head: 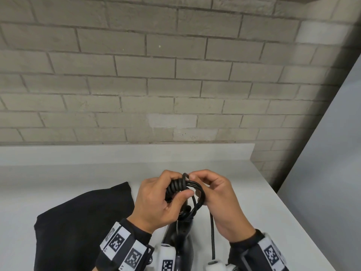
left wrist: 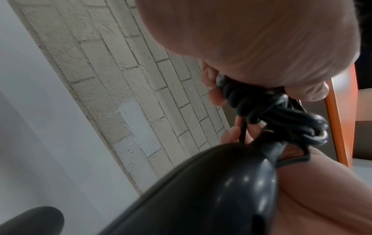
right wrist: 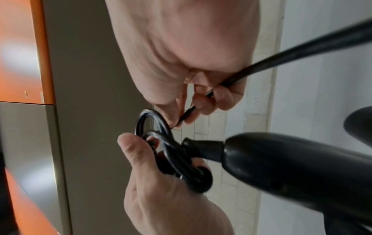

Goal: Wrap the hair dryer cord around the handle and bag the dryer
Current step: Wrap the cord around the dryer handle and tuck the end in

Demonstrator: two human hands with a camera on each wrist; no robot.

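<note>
Wall: pale grey-beige brick laid in running bond, with darker mortar joints, filling the upper part of the head view; one brick near the base looked lighter than its neighbours.

Worktop: smooth white surface with a low white upstand where it met the wall; its right edge ran diagonally toward the near side.

Side panel: plain grey-white surface to the right, with a dark shaded strip between it and the brick.

Furniture: orange panel with beige-grey surfaces beside it, seen in the wrist views.

Light: soft, even and diffuse.
</note>
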